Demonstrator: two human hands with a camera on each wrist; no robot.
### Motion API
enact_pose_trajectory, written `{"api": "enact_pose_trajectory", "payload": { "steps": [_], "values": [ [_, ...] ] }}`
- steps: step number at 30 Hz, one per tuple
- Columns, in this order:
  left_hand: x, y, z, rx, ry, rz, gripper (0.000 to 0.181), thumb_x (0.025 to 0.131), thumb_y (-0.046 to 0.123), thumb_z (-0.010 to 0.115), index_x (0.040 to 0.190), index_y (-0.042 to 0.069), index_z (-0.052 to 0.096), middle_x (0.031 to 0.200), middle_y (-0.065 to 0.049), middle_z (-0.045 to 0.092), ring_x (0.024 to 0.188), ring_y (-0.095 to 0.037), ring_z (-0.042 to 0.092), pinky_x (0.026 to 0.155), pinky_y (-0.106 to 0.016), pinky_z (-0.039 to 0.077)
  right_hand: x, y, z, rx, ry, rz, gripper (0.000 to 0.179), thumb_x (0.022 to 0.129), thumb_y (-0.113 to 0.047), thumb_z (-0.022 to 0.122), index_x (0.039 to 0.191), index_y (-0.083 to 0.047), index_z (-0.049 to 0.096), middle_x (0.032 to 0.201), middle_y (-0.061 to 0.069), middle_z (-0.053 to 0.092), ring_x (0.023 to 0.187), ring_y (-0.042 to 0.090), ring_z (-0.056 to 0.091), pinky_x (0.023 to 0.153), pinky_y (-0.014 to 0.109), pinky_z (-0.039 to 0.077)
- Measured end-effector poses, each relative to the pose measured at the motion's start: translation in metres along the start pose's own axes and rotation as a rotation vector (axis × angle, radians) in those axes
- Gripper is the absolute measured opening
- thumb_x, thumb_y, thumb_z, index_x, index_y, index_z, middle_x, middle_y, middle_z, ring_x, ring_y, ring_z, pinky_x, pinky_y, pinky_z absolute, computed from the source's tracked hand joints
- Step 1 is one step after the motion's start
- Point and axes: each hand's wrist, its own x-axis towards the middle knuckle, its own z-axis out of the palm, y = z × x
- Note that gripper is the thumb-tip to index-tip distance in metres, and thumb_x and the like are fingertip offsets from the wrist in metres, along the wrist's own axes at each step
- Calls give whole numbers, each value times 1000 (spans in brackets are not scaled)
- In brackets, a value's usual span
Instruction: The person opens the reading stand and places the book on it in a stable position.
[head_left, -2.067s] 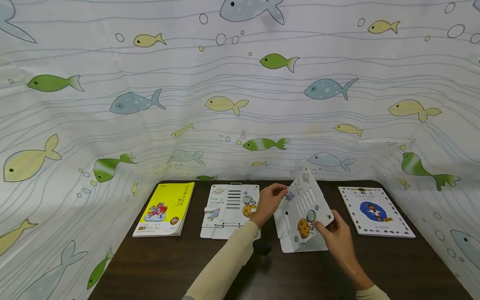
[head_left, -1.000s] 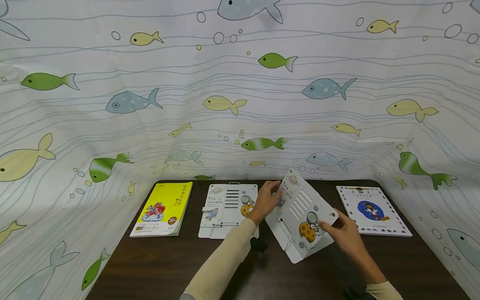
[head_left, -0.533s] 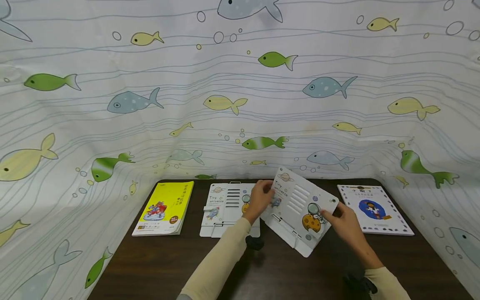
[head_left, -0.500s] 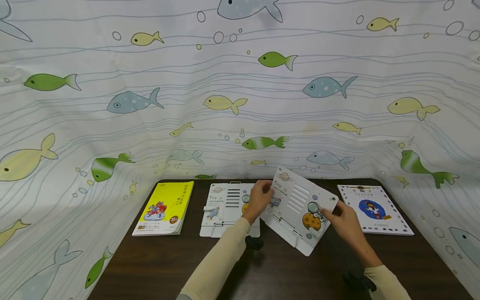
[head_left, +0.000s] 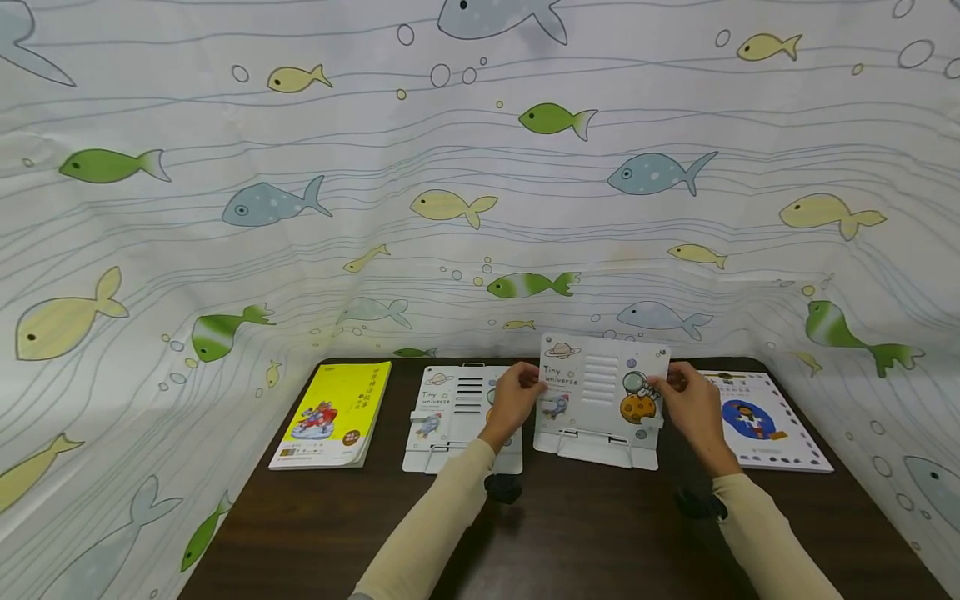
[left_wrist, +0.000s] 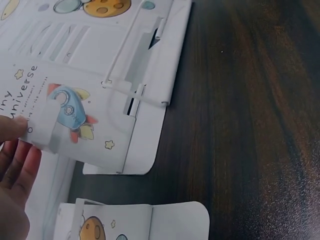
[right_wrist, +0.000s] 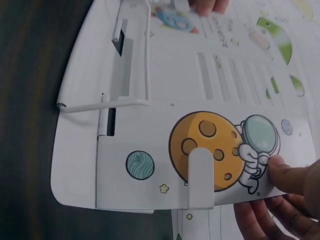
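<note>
A white book stand [head_left: 606,417] printed "Tiny universe" stands propped up on the dark table, its slotted back panel leaning above a flat base. My left hand [head_left: 513,403] pinches its left edge beside the lettering. At the opposite edge, my right hand [head_left: 690,407] grips the panel, thumb on the astronaut print and fingers behind, as the right wrist view shows. The wire page holder [right_wrist: 147,60] crosses the lower ledge. A matching book stand [head_left: 442,417] lies flat just to the left, partly hidden behind my left hand.
A yellow book [head_left: 333,412] lies at the left of the table [head_left: 570,533]. On the right is a white book [head_left: 772,425] with a blue round picture, partly covered by my right hand. A fish-patterned sheet [head_left: 480,242] hangs behind and along both sides.
Both hands have turned the held book stand from a slanted position to nearly square with the table's back edge, its front now facing me. The other stand and the books stay put.
</note>
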Motion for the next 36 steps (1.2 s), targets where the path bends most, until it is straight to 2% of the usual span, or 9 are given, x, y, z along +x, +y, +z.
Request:
{"api": "enact_pose_trajectory", "payload": {
  "steps": [11,16,24,31,36],
  "values": [
    [1,3,2,22,24,33,17,94,3,80,108,-1,72,98,-13,74,86,-14,66,78,-25,55,27,5,11,-17,-1,-34,30,103,-7,70,128,9,69,105,30,75,87,40,71,66,32,50],
    [6,1,2,39,46,40,17,94,5,80,109,-1,72,98,-13,74,87,-16,67,78,-26,56,36,4,16,-33,7,-27,29,103,-9,70,127,8,70,106,30,75,88,41,71,66,33,51],
    [12,1,2,31,65,23,18,95,6,79,111,-1,73,101,-13,75,90,-20,70,80,-29,58,43,3,20,-32,1,3,27,104,-11,70,124,6,71,104,28,75,85,38,71,65,30,50],
    [14,1,1,19,78,37,17,96,4,77,111,-3,71,103,-17,73,91,-23,69,80,-32,59,48,3,23,-36,3,-18,29,104,-12,70,127,6,70,109,30,75,89,40,71,68,35,52],
    [15,1,1,19,68,26,17,97,5,77,112,-1,71,102,-15,73,90,-19,67,80,-30,57,48,6,22,-38,6,-34,30,104,-12,70,129,4,69,108,30,75,86,40,71,66,35,50]
  ]
}}
